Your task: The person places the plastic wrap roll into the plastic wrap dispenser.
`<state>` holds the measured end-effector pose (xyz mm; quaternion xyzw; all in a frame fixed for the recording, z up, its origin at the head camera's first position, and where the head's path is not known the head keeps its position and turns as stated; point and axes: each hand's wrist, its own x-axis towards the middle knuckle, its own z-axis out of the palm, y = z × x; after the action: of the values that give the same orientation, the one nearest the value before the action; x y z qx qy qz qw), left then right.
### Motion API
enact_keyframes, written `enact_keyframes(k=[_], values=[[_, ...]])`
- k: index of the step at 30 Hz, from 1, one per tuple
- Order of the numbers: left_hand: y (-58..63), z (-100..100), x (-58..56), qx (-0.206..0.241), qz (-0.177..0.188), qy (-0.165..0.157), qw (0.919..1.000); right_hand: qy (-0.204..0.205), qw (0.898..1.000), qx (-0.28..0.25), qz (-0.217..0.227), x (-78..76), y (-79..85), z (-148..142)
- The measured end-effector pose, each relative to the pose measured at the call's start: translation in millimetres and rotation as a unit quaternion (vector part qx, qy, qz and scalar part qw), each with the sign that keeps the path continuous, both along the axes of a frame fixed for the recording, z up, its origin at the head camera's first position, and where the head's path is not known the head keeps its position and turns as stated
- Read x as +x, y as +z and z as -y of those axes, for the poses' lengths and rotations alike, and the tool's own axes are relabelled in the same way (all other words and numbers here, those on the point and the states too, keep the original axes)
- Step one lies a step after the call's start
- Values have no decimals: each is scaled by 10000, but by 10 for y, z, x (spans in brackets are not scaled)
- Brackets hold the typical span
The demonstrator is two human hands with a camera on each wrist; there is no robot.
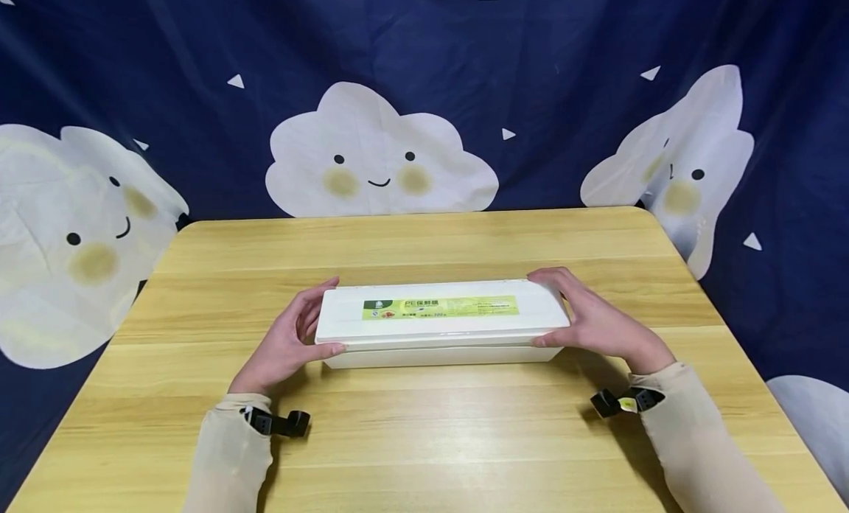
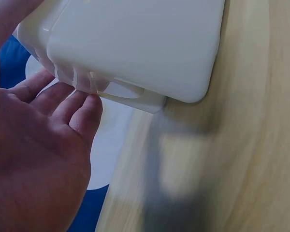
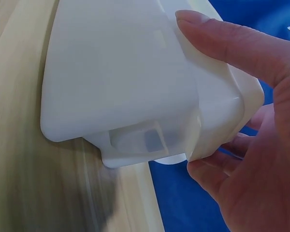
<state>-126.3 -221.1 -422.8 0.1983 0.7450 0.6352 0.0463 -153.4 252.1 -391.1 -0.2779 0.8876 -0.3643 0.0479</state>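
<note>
A long white cling film box (image 1: 438,343) with a green and yellow label (image 1: 441,307) on its lid sits crosswise at the middle of the table. My left hand (image 1: 285,343) grips its left end, thumb on the front edge and fingers round the end. At the right end my right hand (image 1: 597,318) holds it likewise, thumb along the front and fingers over the far corner. In the left wrist view, fingertips (image 2: 87,113) touch the end wall by a recess. The right wrist view shows the box's other end (image 3: 121,72) between thumb and fingers. What lies inside is hidden.
The wooden table (image 1: 438,439) has rounded far corners. Behind it hangs a dark blue cloth (image 1: 550,49) printed with white clouds and triangles. A small black camera (image 1: 281,423) is strapped to the left wrist, and another black camera (image 1: 617,402) to the right.
</note>
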Motion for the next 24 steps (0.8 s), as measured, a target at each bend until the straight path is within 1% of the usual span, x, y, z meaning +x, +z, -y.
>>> enact_keyframes(k=[5, 12, 17, 24], values=[[-1, -2, 1, 54, 38, -7, 10000, -2, 10000, 33, 20, 9, 12, -2], [-7, 3, 12, 64, 84, -8, 9999, 37, 10000, -25, 56, 26, -21, -6], [-16, 2, 8, 95, 103, -45, 9999, -75, 9998, 52, 191, 40, -22, -18], [-22, 11, 14, 106, 139, -26, 9998, 1, 9998, 15, 219, 27, -8, -10]])
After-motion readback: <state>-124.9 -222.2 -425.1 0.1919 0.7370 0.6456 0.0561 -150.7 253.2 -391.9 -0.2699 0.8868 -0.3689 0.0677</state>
